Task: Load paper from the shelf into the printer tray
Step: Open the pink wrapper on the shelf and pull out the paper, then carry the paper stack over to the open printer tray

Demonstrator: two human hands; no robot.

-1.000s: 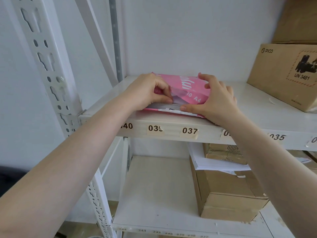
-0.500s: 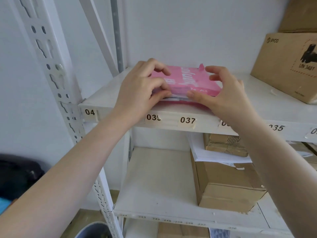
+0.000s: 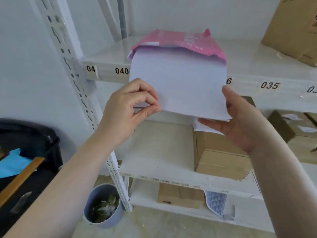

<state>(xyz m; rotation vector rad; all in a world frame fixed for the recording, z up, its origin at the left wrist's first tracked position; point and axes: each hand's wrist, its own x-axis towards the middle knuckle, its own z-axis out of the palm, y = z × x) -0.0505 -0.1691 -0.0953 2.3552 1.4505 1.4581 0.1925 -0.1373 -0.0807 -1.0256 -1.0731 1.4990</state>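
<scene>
Our left hand (image 3: 135,107) pinched the paper (image 3: 178,86); our right hand (image 3: 240,121), half open, held it underneath. Sheets could slip from the pink wrapper (image 3: 180,42) and fall.

Paper stack (image 3: 178,86) half inside pink wrapper (image 3: 180,42)

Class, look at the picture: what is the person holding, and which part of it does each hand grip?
A stack of white paper: the left hand pinches its near left corner, and the right hand supports its near right corner.

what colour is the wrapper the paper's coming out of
Pink wrapper, seen in the head view.
</scene>
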